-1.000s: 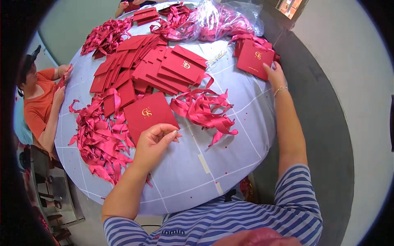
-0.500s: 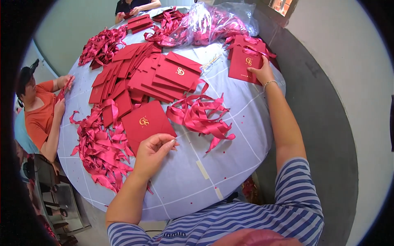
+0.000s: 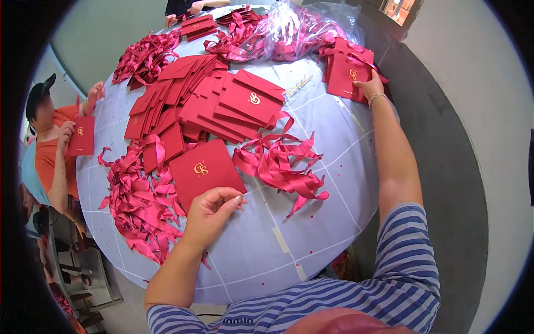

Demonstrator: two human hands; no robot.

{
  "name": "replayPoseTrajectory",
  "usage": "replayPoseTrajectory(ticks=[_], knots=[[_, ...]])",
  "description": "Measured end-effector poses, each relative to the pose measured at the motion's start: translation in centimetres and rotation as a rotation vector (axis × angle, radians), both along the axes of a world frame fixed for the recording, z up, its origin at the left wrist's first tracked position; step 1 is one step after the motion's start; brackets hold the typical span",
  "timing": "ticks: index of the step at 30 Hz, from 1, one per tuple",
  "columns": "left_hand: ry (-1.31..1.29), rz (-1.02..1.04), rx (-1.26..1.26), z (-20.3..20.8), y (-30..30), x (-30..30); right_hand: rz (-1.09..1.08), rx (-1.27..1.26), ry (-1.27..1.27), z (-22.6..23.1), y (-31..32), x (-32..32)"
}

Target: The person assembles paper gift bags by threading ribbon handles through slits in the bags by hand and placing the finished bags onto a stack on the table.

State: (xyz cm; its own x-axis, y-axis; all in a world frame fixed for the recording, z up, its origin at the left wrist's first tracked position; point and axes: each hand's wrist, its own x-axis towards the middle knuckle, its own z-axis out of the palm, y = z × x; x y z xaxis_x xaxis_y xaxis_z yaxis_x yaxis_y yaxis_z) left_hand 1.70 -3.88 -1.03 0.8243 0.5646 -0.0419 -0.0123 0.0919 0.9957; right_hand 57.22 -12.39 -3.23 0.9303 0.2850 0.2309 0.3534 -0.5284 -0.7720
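At the far right of the table, my right hand [image 3: 372, 87] grips the right edge of a red paper gift bag [image 3: 342, 83] with gold lettering and a pink ribbon handle. More such bags lie behind it. My left hand [image 3: 214, 214] rests at the near side, fingers curled toward the thumb, with nothing visible in the pinch. Just beyond it lies a flat red bag [image 3: 194, 164], its near corner by my fingers. Loose pink ribbons [image 3: 283, 161] spread to the right of that bag, and a larger ribbon heap [image 3: 136, 200] lies to its left.
Stacks of red bags [image 3: 206, 100] cover the table's middle. A clear plastic sack [image 3: 289, 30] of ribbons and another ribbon pile [image 3: 147, 55] lie farther back. A co-worker in orange [image 3: 64, 139] sits at left with a bag; another person [image 3: 194, 6] is at the far edge. A wall [image 3: 439, 167] curves along the right.
The view has shifted slightly, moving the table's contents a little rightward. My right hand stays at the bag stack and my left stays put. The co-worker at left now holds a bag upright, hands apart.
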Motion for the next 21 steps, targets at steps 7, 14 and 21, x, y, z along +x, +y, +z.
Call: replayPoseTrajectory(ticks=[7,14,21], knots=[[0.008,-0.03,0.028,-0.1,-0.2,0.4,0.06,-0.062,-0.145,-0.1,-3.5,-0.6],[-0.01,-0.018,0.153,0.9,-0.6,0.1,0.029,-0.075,-0.275,0.8,-5.4,-5.3],[-0.132,0.141,0.451,3.9,0.7,-0.1,0.603,0.113,-0.174,4.8,-3.5,-15.2]])
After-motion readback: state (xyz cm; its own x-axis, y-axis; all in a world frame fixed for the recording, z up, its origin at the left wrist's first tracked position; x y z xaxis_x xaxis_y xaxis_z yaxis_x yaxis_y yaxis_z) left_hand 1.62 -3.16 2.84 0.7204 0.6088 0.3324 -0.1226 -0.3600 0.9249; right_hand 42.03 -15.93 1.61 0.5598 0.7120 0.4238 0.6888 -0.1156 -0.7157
